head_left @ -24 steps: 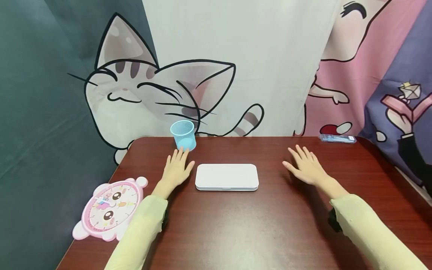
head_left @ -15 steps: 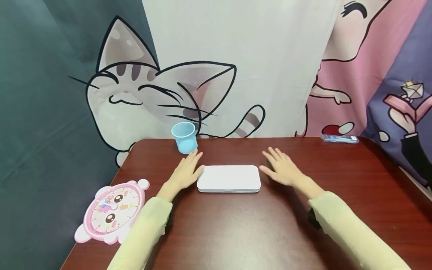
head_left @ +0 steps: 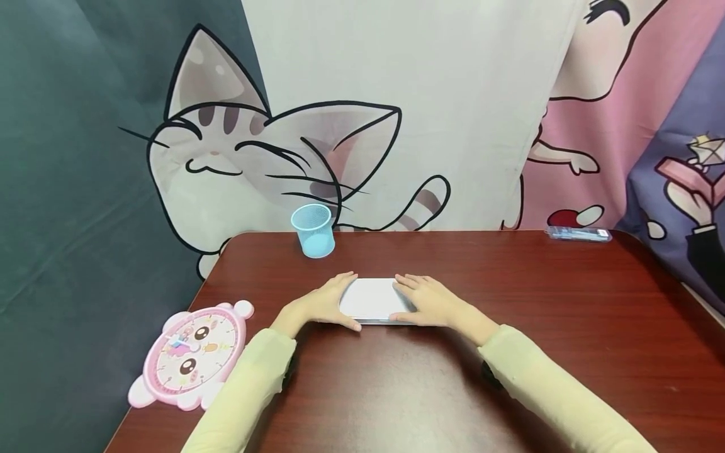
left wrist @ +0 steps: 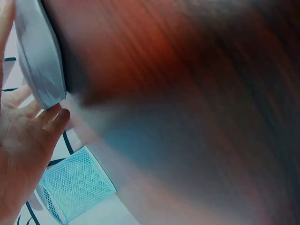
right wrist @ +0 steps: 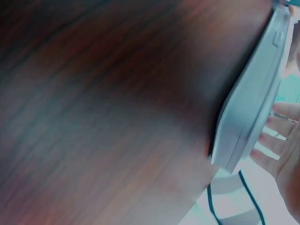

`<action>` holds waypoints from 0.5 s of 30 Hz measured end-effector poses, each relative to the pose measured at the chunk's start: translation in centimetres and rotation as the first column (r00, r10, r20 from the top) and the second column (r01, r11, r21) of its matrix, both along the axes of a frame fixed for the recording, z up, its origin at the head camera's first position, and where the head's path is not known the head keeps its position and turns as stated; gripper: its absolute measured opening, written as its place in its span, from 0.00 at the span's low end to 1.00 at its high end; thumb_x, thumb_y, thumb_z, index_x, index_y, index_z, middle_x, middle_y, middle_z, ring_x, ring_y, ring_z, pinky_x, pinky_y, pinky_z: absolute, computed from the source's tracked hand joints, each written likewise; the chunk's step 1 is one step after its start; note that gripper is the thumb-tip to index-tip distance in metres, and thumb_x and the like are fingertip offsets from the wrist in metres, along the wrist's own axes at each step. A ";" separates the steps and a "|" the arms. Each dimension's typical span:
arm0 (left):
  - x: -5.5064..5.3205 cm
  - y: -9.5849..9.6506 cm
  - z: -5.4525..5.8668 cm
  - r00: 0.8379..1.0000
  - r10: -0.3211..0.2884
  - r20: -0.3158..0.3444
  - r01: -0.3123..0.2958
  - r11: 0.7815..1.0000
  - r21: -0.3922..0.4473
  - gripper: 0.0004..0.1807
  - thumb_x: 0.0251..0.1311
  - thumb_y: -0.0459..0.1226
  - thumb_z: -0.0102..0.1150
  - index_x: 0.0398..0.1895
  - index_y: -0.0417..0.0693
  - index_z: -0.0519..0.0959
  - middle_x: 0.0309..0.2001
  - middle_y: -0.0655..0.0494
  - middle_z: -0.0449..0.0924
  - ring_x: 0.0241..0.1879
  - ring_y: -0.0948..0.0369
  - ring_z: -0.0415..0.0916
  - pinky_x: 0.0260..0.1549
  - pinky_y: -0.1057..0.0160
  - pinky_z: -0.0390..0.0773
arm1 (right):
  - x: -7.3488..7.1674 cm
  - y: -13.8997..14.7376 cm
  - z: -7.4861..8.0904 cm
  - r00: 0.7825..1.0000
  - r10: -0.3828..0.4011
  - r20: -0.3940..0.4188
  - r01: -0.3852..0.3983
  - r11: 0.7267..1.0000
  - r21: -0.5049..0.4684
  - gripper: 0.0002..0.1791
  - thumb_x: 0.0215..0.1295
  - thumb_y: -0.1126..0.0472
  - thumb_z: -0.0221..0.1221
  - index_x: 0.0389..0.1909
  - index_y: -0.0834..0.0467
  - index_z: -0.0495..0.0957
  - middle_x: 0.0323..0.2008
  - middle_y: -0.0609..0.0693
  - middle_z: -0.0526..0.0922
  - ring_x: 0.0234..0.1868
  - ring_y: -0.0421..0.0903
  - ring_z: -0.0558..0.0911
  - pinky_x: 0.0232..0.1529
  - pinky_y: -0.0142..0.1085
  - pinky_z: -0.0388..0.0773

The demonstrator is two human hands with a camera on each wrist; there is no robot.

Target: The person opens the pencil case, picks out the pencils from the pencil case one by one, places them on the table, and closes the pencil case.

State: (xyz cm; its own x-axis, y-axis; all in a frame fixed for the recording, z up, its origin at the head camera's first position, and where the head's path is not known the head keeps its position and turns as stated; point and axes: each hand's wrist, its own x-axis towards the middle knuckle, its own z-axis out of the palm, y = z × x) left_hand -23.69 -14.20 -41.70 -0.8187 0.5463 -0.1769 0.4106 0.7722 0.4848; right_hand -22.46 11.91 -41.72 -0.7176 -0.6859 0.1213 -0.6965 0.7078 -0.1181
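Observation:
A flat white lidded case with rounded corners point(head_left: 370, 299) lies on the dark wooden table, a small latch on its front side. My left hand point(head_left: 323, 305) reaches over its left end, thumb at the front edge and fingers at the back corner. On the right end lies my right hand point(head_left: 436, 302), its fingers extended over the lid and its thumb along the front edge. In the left wrist view, fingertips point(left wrist: 58, 119) are right at the case's end point(left wrist: 42, 61). The right wrist view shows spread fingers point(right wrist: 274, 140) behind the case's side point(right wrist: 251, 103).
A light blue mesh cup point(head_left: 314, 233) stands at the back left of the table point(head_left: 391, 390). Left of my left arm lies a pink animal-shaped clock point(head_left: 195, 352). A slim blue clear packet point(head_left: 579, 234) is at the back right edge. Printed curtains point(head_left: 453, 113) hang behind.
Both hands have moved inward to the case, the right one from farther away. My left hand has come away from in front of the mesh cup. The case stays in place.

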 end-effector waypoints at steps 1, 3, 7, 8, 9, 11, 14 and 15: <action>0.0 0.0 -0.1 1.000 -0.010 -0.010 0.010 1.000 0.007 0.59 0.37 0.57 0.70 0.70 0.44 0.49 0.70 0.48 0.50 0.67 0.53 0.52 0.61 0.50 0.62 | 0.1 -0.2 0.0 1.000 0.002 -0.003 -0.002 1.000 0.025 0.45 0.54 0.31 0.52 0.61 0.64 0.67 0.62 0.61 0.68 0.62 0.58 0.69 0.59 0.51 0.66; 0.1 0.0 -0.2 0.999 -0.021 -0.032 0.022 1.000 0.017 0.58 0.37 0.55 0.71 0.69 0.41 0.51 0.67 0.47 0.54 0.64 0.53 0.55 0.59 0.52 0.64 | 0.1 -0.6 -0.2 1.000 0.015 -0.027 -0.013 0.997 0.073 0.48 0.52 0.29 0.52 0.61 0.66 0.66 0.62 0.63 0.67 0.62 0.60 0.69 0.59 0.52 0.66; 0.1 0.1 -0.3 0.997 -0.029 -0.072 0.032 0.999 0.029 0.55 0.38 0.51 0.71 0.66 0.36 0.53 0.62 0.45 0.59 0.60 0.52 0.59 0.57 0.54 0.66 | 0.0 -1.3 -0.6 0.973 0.118 -0.198 -0.093 0.987 0.134 0.44 0.53 0.32 0.54 0.53 0.69 0.71 0.54 0.64 0.74 0.54 0.60 0.75 0.52 0.48 0.73; 0.1 0.2 -0.3 0.997 -0.031 -0.075 0.033 0.999 0.022 0.55 0.38 0.50 0.71 0.66 0.36 0.53 0.62 0.44 0.60 0.59 0.52 0.59 0.57 0.54 0.66 | 0.0 -1.4 -0.8 0.951 0.157 -0.267 -0.120 0.982 0.149 0.41 0.53 0.34 0.55 0.49 0.69 0.72 0.50 0.63 0.76 0.50 0.58 0.78 0.49 0.46 0.75; 0.1 0.2 -0.3 0.996 -0.033 -0.077 0.035 0.999 0.016 0.55 0.38 0.50 0.71 0.66 0.36 0.53 0.62 0.44 0.60 0.59 0.52 0.59 0.57 0.54 0.66 | 0.0 -1.5 -0.9 0.921 0.192 -0.339 -0.145 0.976 0.160 0.38 0.52 0.35 0.56 0.45 0.68 0.74 0.46 0.62 0.78 0.45 0.56 0.79 0.44 0.43 0.77; 0.1 0.3 -0.5 0.996 -0.036 -0.081 0.037 0.999 0.011 0.54 0.38 0.50 0.71 0.66 0.35 0.53 0.61 0.44 0.60 0.59 0.52 0.59 0.57 0.54 0.66 | 0.1 -1.7 -1.0 0.855 0.243 -0.458 -0.179 0.967 0.179 0.33 0.50 0.37 0.58 0.37 0.66 0.75 0.37 0.58 0.79 0.36 0.52 0.80 0.35 0.39 0.78; -0.1 0.3 -0.6 0.995 -0.040 -0.093 0.041 0.999 0.006 0.54 0.38 0.50 0.70 0.66 0.36 0.53 0.61 0.44 0.59 0.59 0.52 0.59 0.57 0.55 0.67 | 0.2 -2.1 -1.1 0.788 0.271 -0.552 -0.188 0.961 0.204 0.29 0.47 0.38 0.60 0.30 0.64 0.74 0.30 0.55 0.79 0.29 0.48 0.78 0.25 0.35 0.76; -0.1 0.4 -0.6 0.995 -0.040 -0.097 0.041 0.999 0.008 0.54 0.38 0.50 0.70 0.66 0.36 0.53 0.62 0.45 0.59 0.59 0.52 0.59 0.56 0.55 0.67 | 0.2 -2.1 -1.1 0.771 0.279 -0.573 -0.189 0.959 0.213 0.29 0.47 0.39 0.60 0.29 0.63 0.74 0.29 0.55 0.78 0.27 0.48 0.78 0.23 0.35 0.75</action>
